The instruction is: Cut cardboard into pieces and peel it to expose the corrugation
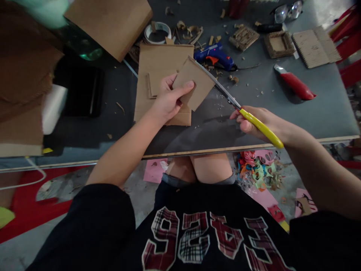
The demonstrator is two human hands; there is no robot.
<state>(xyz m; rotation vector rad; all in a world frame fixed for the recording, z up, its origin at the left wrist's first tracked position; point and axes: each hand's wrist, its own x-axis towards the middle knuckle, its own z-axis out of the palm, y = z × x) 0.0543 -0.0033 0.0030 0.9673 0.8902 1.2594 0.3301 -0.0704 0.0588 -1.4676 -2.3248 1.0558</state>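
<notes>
Where your black shirt point(124, 241) fills the bottom of the view, a row of large plaid characters edged in white runs across the chest, too slanted to read with certainty. Your left hand point(170, 98) is closed on a small cardboard piece point(199, 84), thumb flat on top and fingers underneath. Your right hand point(259, 118) has hold of a pair of scissors point(249, 116), the yellow handle lying across the palm; how far the blades are spread, you cannot tell from this angle. They lie along the right-hand edge of the piece. It is plain brown, flat and four-sided, tilted, with a stepped lower edge, and held above a larger cardboard sheet point(163, 56) on the dark tabletop point(121, 137). Just beyond sits a blue glue gun point(221, 58); to the right lies a red-handled cutter point(296, 82).
</notes>
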